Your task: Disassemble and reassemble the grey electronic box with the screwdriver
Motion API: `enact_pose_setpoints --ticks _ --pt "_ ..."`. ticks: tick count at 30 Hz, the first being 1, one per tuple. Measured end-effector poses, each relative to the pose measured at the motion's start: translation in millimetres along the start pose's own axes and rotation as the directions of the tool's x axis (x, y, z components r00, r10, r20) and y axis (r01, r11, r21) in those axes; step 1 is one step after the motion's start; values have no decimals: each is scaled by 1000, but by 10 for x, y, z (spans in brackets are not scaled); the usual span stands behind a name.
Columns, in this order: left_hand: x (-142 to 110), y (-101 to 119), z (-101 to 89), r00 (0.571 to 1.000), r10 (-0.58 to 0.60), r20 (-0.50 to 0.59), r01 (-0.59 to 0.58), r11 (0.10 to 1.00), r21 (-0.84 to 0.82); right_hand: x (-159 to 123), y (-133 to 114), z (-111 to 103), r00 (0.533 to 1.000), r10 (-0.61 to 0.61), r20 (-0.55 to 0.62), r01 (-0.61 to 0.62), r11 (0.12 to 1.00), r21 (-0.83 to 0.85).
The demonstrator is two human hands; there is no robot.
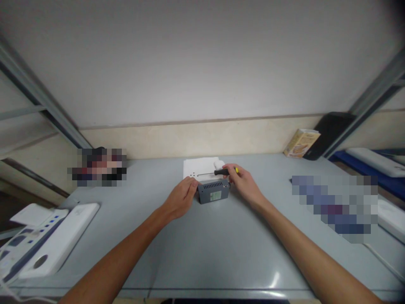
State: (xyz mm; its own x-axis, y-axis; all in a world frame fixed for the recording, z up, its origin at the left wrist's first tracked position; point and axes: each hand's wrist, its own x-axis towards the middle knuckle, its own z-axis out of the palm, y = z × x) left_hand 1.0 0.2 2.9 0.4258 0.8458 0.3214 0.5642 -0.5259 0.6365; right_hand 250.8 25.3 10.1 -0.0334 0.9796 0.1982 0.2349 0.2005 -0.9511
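Observation:
A small dark grey box [214, 192] with vent slots and a green label stands near the middle of the grey table [202, 240]. My left hand [182, 196] rests against its left end, fingers curled on it. My right hand [242, 179] is closed on a screwdriver [218, 172] with a black and yellow handle, whose thin shaft points left just above and behind the box. A white sheet of paper [198, 168] lies behind the box, with a few tiny dark specks on it that may be screws.
A white device with blue buttons [47, 240] lies at the table's left edge. A yellow carton [301, 142] and a black object [329, 133] lean at the back right. White devices [376, 162] sit on the right. A metal frame flanks both sides.

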Motion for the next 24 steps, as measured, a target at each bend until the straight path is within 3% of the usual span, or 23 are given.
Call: enact_pose_setpoints --ticks 10,18,24 --pt "76 -215 -6 980 27 -198 10 983 183 -5 94 -1 997 76 17 -77 996 35" --pt "67 -235 -14 986 19 -168 17 977 212 -23 -3 -9 991 137 5 -134 962 238" --pt "67 -270 -8 981 -8 -196 44 982 182 -38 -47 13 986 162 23 -162 944 286"
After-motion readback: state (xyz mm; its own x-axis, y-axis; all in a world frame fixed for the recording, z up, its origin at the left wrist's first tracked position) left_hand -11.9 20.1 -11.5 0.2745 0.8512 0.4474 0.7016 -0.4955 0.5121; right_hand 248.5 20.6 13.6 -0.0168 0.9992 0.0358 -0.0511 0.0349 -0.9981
